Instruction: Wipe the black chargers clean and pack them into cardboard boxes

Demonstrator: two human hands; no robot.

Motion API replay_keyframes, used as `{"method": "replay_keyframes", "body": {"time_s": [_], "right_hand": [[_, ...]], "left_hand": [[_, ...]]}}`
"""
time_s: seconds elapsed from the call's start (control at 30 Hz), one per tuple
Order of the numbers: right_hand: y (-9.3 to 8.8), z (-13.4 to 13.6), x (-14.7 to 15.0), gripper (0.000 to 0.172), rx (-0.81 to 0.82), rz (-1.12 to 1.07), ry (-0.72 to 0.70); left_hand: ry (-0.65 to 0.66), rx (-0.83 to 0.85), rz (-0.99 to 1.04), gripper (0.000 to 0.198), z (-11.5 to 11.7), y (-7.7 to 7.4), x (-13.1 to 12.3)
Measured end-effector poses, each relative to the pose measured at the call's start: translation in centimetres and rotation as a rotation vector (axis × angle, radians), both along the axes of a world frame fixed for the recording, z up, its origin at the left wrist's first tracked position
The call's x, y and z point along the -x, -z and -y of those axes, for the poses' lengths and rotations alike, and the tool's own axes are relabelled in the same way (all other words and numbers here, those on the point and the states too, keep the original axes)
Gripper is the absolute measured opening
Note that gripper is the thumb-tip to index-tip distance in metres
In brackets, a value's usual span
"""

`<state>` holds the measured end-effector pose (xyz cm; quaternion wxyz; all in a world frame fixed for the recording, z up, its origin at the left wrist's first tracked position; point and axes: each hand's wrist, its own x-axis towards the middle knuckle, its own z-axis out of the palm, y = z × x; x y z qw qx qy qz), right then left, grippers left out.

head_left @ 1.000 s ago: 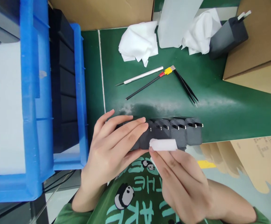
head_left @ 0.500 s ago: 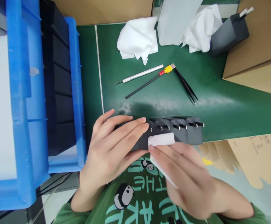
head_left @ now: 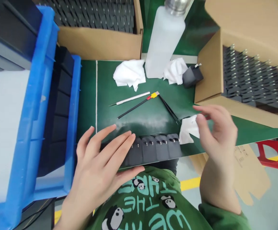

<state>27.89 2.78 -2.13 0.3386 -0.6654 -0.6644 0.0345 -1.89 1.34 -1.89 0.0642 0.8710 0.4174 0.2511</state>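
A row of black power adapters (head_left: 149, 149) with metal prongs facing up stands along the table's front edge. My left hand (head_left: 103, 156) rests over the row's left end, fingers stretched out and thumb on the near side; it hides several adapters. To the right of the row, a white wiping cloth (head_left: 188, 130) lies crumpled on the green table. Just beside that cloth is my right hand (head_left: 217, 131), its thumb and index finger apart and nothing visible between them. The thumb tip overlaps the cloth's edge in view; whether it touches is unclear.
Beyond the row lie a silver pen-like tool (head_left: 133, 98), a short USB cable (head_left: 137, 106) and black tweezers (head_left: 169, 109). A white bottle (head_left: 164, 41) stands behind. Cardboard boxes of adapters (head_left: 254, 78) are at right and back; a blue crate (head_left: 39, 105) is at left.
My right hand has moved right, away from the adapters, and let go of the white cloth, which now lies on the table. My left hand stays on the row. The view has shifted, showing more boxes.
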Motion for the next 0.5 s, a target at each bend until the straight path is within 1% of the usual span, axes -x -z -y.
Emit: {"method": "replay_keyframes", "body": {"time_s": [0.03, 0.1, 0.13, 0.2, 0.23, 0.27, 0.3, 0.37, 0.4, 0.43, 0.47, 0.5], "right_hand": [[0.0, -1.2, 0.4, 0.023, 0.045, 0.022, -0.068], [0.3, -3.7, 1.0, 0.022, 0.207, 0.145, -0.182], [0.6, -5.0, 1.2, 0.017, 0.28, 0.212, -0.203], [0.9, -6.9, 1.4, 0.006, 0.367, 0.311, -0.196], [0.8, -7.3, 1.4, 0.009, 0.372, 0.328, -0.187], [0.4, -7.3, 1.4, 0.012, 0.337, 0.293, -0.176], [-0.2, -6.8, 1.5, 0.011, 0.285, 0.197, -0.174], [-1.8, -4.5, 1.8, 0.002, 0.108, -0.15, -0.171], [-2.6, -3.0, 2.1, 0.004, 0.049, -0.362, -0.193], [-3.4, -1.3, 2.6, 0.01, -0.041, -0.523, -0.208], [-4.0, 0.3, 3.2, 0.017, -0.043, -0.563, -0.274], [-4.2, 1.8, 3.9, 0.025, -0.006, -0.492, -0.367]], "left_hand": [[0.008, -0.008, -0.006, 0.058, -0.1, 0.1, -0.1], [0.03, -0.01, -0.007, 0.052, -0.2, 0.4, -0.1], [0.039, -0.009, 0.003, 0.049, -0.3, 0.5, -0.2], [0.038, -0.004, 0.037, 0.045, -0.5, 0.8, -0.2], [0.032, -0.005, 0.054, 0.045, -0.5, 0.8, -0.3], [0.027, -0.008, 0.065, 0.045, -0.5, 0.9, -0.3], [0.024, -0.011, 0.069, 0.046, -0.5, 0.9, -0.3], [0.019, -0.017, 0.063, 0.047, -0.4, 0.9, -0.4], [0.02, -0.022, 0.059, 0.047, -0.4, 0.9, -0.4], [0.02, -0.022, 0.056, 0.046, -0.3, 1.0, -0.4], [0.02, -0.019, 0.053, 0.046, -0.3, 1.0, -0.4], [0.02, -0.015, 0.051, 0.046, -0.3, 1.0, -0.4]]}}
